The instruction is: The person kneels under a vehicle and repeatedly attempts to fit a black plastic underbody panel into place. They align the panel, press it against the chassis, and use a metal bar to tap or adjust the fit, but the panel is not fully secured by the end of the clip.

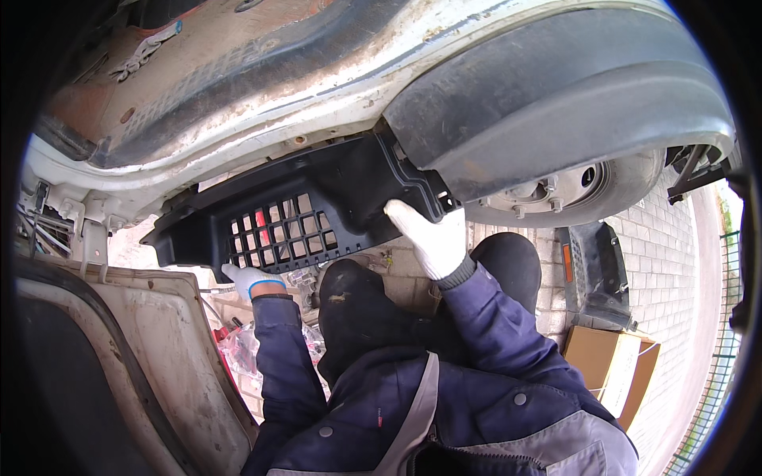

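A black plastic vehicle panel (349,178) with a grid of square openings spans the space below the white door sill, its upper edge close against the bodywork. My left hand (252,279), in a white glove with a blue cuff, grips its lower left corner. At the panel's right end, beside the wheel arch, my right hand (432,236) in a white glove holds the edge, thumb lying on the front face. The fingers of both hands are partly hidden behind the panel. Whether the panel is fastened to the vehicle, I cannot tell.
A dark fender (556,103) arches over the wheel (587,186) at the right. On the paving lie a black step part (595,270) and a cardboard box (607,369). The open door (159,341) stands at my left. A glove (147,51) rests on the cab floor.
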The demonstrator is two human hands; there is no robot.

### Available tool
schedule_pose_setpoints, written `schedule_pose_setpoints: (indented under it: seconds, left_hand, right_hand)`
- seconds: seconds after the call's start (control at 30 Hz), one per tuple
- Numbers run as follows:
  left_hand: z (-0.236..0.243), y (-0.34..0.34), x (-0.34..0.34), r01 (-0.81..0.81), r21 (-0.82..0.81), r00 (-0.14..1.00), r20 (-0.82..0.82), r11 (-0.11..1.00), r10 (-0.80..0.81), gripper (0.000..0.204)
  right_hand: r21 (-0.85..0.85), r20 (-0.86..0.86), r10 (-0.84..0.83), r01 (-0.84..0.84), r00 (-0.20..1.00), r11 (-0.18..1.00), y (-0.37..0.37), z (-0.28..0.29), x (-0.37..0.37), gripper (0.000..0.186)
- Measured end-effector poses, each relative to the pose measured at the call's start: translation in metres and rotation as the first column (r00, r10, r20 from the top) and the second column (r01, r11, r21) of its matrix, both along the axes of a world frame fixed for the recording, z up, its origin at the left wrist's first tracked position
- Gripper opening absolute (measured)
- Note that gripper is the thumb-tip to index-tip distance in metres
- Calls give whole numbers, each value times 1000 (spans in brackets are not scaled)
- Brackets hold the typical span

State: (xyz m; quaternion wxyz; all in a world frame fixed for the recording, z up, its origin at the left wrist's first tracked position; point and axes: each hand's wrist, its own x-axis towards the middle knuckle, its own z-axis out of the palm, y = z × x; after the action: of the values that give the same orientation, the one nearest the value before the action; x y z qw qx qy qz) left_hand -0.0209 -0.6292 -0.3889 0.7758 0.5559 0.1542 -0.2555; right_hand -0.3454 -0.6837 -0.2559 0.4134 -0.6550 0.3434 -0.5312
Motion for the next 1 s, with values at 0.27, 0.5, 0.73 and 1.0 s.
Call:
schedule_pose_setpoints:
  seconds: [0.27,0.5,0.73,1.0]
  left_hand:
    - [-1,9,5,86,-177,996,23,980,-84,74]
    - [-3,12,3,102,-146,995,9,984,-102,70]
    - [-7,15,10,112,-190,994,14,975,-111,66]
    - [-2,20,1,153,-96,985,90,983,-145,69]
  right_hand:
    - [121,261,-43,12,964,993,-9,-11,9,26]
    - [173,291,-71,21,954,985,-9,-9,11,35]
    - [146,299,-199,161,933,976,-2,-4,17,37]
    - [82,63,-209,204,976,976,-9,1,13,32]
